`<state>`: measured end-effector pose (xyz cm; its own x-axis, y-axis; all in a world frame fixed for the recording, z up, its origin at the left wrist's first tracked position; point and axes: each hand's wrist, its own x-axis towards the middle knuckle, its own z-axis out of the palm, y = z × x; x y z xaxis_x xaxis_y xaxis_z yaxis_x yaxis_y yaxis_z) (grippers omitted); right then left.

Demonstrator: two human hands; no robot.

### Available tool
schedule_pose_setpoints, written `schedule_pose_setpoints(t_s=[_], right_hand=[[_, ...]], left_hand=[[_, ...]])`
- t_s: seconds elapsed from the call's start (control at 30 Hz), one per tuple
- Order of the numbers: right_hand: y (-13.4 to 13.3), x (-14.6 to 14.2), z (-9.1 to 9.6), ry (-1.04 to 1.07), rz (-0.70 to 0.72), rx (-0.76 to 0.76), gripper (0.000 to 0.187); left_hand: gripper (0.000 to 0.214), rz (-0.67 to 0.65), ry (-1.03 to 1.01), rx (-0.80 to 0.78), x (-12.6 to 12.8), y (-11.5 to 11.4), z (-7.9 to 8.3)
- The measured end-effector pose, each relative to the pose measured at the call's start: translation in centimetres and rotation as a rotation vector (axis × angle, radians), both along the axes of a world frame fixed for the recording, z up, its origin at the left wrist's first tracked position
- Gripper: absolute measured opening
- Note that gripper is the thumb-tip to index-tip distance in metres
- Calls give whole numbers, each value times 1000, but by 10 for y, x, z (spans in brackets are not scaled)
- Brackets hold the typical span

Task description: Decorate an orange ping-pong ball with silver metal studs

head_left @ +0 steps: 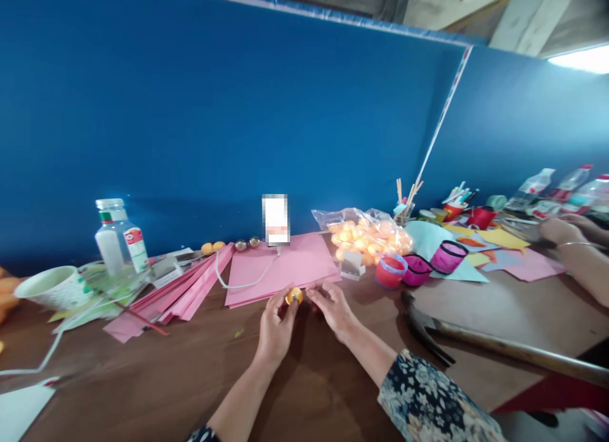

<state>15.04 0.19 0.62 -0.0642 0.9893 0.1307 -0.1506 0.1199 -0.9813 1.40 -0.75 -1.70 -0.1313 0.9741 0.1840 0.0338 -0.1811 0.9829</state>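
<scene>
Below centre, the left hand (276, 326) pinches a ball (294, 295) (likely light, dentable; grip its sides), the right hand (335, 309) narrow-fingered, contents unclear.

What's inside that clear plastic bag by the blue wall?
Many small orange balls show through the clear plastic bag. What lies at the bottom and back can't be seen: the front balls cover it, and a pale block hides part of the lower front.

On my head feed, I register one small, round orange ball (297, 294) with a greyish spot facing the camera. It is gripped in the left hand (276, 326), just beside the right hand (335, 311).
</scene>
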Motion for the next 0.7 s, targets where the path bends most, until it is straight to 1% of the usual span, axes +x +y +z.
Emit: schedule_pose_setpoints(t_s=[0.2,0.3,0.43,0.6,0.7], right_hand=[[-3,-1,3,10,58,-56,24],[-4,-2,3,-5,94,-33,20],[-3,-1,0,-51,86,-6,18],[-2,0,1,-49,100,-29,20],[-2,1,1,-54,121,-29,21]], left_hand=[[45,-39,-62,-7,1,-3,6],[41,-31,-67,-8,2,-4,8],[43,-22,-83,-6,2,-3,6],[45,-26,-97,-9,1,-2,0],[47,-41,-117,-23,1,-3,0]])
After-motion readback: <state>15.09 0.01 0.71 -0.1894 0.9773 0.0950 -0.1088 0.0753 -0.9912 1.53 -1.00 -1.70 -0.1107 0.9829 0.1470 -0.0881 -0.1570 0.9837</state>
